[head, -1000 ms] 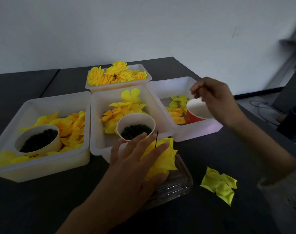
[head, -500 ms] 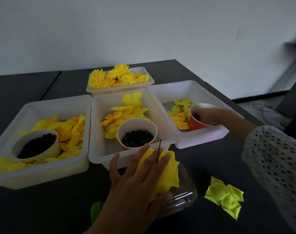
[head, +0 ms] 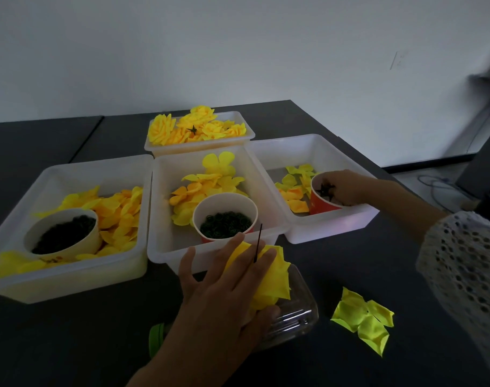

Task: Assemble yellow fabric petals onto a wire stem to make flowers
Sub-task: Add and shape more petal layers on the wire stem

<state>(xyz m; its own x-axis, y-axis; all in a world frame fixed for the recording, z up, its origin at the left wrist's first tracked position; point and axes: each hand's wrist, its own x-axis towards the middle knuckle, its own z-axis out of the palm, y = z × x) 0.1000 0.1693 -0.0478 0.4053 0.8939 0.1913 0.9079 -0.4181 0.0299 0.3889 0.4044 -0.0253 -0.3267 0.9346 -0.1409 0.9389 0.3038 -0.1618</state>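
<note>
My left hand (head: pixel 227 289) lies flat with spread fingers on a stack of yellow fabric petals (head: pixel 274 277), pressing it onto a clear plastic box (head: pixel 297 314). A thin dark wire stem (head: pixel 257 243) stands up through the petals between two of its fingers. My right hand (head: pixel 348 188) reaches into a red paper cup (head: pixel 320 206) in the right tray (head: pixel 333 230). Its curled fingertips pinch a small dark star-shaped piece (head: pixel 326 189) at the cup's mouth.
Left tray (head: pixel 70 277) holds petals and a cup of dark rings (head: pixel 62 233). Middle tray (head: pixel 165 247) holds petals and a cup of green rings (head: pixel 225 223). Finished flowers fill the back tray (head: pixel 199 143). A loose petal piece (head: pixel 364 321) and a green object (head: pixel 156 335) lie on the table.
My right hand went from above the red cup down into it and now has a dark star piece at its fingertips. My left hand stayed pressed on the petals.
</note>
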